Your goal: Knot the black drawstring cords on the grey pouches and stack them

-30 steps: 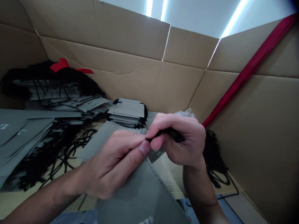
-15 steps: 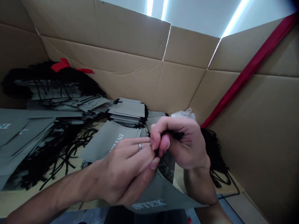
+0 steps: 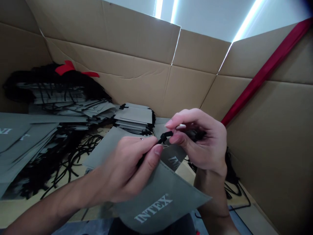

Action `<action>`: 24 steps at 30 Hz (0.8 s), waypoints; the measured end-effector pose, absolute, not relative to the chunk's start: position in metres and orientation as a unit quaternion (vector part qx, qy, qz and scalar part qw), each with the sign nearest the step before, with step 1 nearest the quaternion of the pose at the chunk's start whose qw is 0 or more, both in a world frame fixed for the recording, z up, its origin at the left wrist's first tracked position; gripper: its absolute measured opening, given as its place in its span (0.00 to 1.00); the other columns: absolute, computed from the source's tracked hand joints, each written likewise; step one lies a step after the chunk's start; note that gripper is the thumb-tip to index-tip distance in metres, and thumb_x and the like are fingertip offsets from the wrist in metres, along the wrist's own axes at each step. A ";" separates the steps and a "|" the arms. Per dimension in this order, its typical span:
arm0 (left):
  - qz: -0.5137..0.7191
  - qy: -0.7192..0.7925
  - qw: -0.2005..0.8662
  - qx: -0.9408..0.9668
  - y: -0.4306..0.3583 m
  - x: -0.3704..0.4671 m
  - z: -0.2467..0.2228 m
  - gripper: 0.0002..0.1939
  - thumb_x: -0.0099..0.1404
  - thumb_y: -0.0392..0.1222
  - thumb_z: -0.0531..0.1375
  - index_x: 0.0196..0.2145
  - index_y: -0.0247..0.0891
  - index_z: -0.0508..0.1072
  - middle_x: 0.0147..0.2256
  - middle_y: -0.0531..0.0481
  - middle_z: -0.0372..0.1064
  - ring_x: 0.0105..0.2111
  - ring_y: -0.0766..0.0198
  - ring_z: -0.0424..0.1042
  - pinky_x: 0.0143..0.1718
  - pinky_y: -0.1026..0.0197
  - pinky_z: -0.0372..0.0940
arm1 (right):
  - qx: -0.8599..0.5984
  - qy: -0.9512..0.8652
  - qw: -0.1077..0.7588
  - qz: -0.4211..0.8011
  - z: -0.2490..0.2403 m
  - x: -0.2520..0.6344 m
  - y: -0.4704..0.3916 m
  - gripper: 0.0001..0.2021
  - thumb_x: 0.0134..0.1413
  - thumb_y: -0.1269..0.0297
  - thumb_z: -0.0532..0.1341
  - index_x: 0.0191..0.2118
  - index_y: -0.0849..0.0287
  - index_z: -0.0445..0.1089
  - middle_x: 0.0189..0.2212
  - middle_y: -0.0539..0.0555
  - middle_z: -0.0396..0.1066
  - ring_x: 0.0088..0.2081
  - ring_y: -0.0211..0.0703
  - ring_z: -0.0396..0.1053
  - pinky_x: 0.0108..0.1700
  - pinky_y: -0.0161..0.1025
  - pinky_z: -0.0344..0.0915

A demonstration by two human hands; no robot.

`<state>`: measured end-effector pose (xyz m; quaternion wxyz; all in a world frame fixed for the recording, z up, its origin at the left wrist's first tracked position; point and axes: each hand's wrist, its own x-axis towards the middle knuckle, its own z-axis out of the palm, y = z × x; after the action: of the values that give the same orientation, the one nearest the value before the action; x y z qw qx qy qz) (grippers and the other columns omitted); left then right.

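A black cord (image 3: 166,135) with a knot in it runs between my two hands. My left hand (image 3: 139,164) pinches one side of the cord between thumb and forefinger. On the other side, my right hand (image 3: 200,140) grips the cord's end, with more black cord bunched in its palm. Below my hands hangs a grey pouch (image 3: 158,199) printed INTEX, its top corner by my left fingertips. Partly hidden behind my hands is another grey printed piece (image 3: 174,160).
Stacked grey pouches (image 3: 134,116) with black cords stand at the back middle. Larger piles of grey pouches (image 3: 36,137) fill the left. Cardboard walls (image 3: 137,75) enclose the back and sides, and a red strap (image 3: 266,71) slants down the right. Black cords (image 3: 231,169) lie at the right.
My right hand has moved up and to the right, away from my left, and its fingers have loosened. The knotted cord now shows between them, and the pouch's lettering is in full view.
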<state>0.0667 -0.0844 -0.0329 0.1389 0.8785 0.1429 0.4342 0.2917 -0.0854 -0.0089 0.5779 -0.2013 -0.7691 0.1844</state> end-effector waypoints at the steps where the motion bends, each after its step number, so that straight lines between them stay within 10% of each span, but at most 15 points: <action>1: 0.432 0.146 0.137 0.879 -0.084 0.067 -0.032 0.14 0.84 0.33 0.52 0.37 0.39 0.65 0.28 0.59 0.57 0.25 0.70 0.57 0.28 0.58 0.52 | -0.205 -0.769 0.578 0.182 -0.009 0.291 -0.086 0.09 0.64 0.65 0.79 0.48 0.50 0.86 0.38 0.50 0.84 0.34 0.39 0.82 0.34 0.33 0.79; 24: 0.424 0.089 0.050 0.900 -0.084 0.071 -0.037 0.14 0.81 0.28 0.53 0.35 0.41 0.59 0.28 0.59 0.54 0.25 0.67 0.54 0.27 0.57 0.51 | -0.162 -0.754 0.567 0.291 -0.017 0.289 -0.073 0.08 0.62 0.76 0.77 0.35 0.58 0.83 0.30 0.50 0.82 0.31 0.37 0.77 0.35 0.33 0.74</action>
<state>0.0711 -0.0836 -0.0374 0.0504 0.9000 0.0890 0.4237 0.2886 -0.0730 -0.0165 0.5665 -0.1615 -0.7537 0.2915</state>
